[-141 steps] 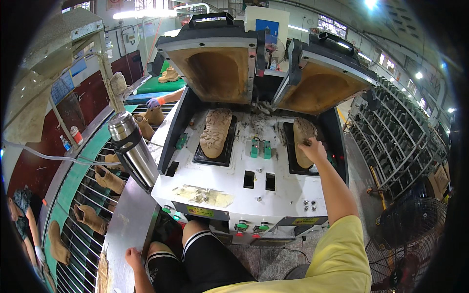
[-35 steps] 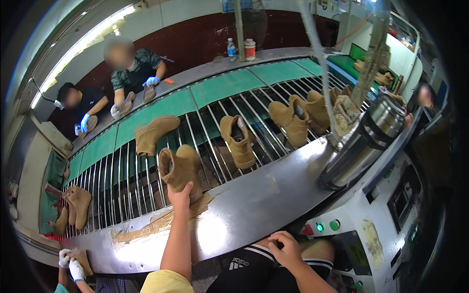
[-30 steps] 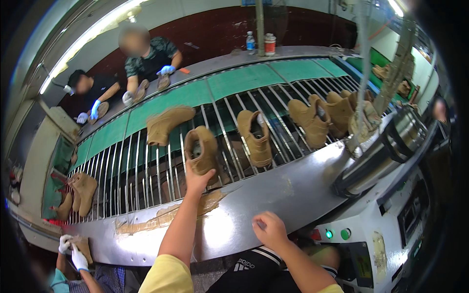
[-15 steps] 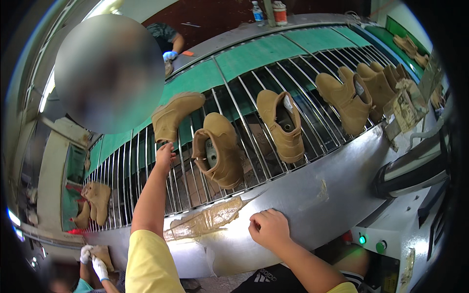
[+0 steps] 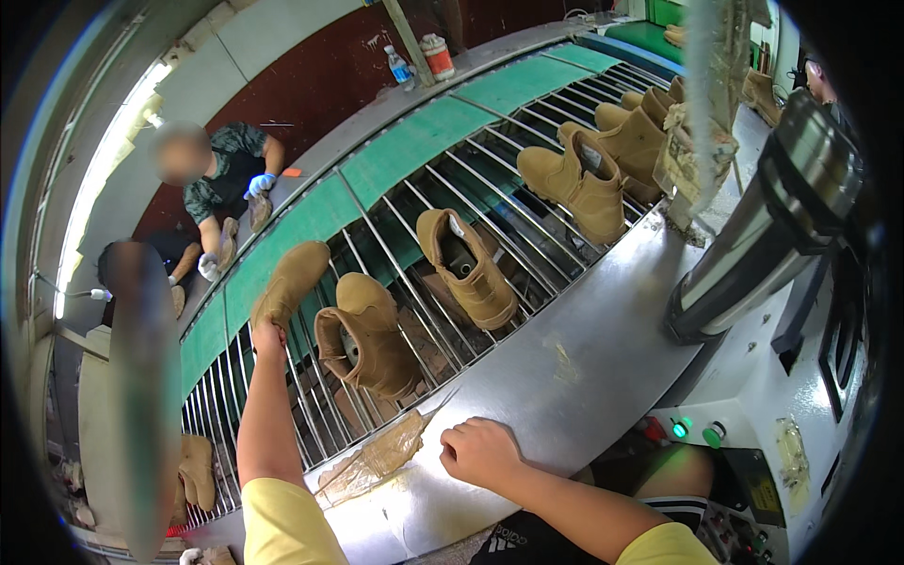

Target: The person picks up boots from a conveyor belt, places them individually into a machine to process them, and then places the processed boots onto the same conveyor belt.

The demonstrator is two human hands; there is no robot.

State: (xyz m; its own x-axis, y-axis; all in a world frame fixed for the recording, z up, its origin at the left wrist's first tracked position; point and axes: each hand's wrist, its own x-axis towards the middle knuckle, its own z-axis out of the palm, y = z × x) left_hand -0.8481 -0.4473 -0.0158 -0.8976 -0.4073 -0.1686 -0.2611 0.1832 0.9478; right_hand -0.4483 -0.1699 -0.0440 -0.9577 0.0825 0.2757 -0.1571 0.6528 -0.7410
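Observation:
My left hand (image 5: 268, 339) reaches across the bars and grips a tan ankle boot (image 5: 294, 281) by its shaft, with my fingers partly hidden by the boot. To its right, another tan boot (image 5: 379, 341) rests on the bars with its opening showing. A third boot (image 5: 471, 273) stands further right. Curled closed, my right hand (image 5: 482, 454) rests on the shiny metal ledge (image 5: 546, 400) and shows nothing in it.
The bar conveyor (image 5: 424, 207) curves past a green strip (image 5: 377, 207). More boots (image 5: 584, 184) stand at right, near a large steel cylinder (image 5: 753, 226). Lit buttons (image 5: 697, 431) sit below it. Co-workers handle footwear across the conveyor, one wearing gloves (image 5: 262, 185).
My left hand has closed on the boot's shaft; earlier it only reached the boot's opening. The view has shifted, and my right hand stays on the ledge.

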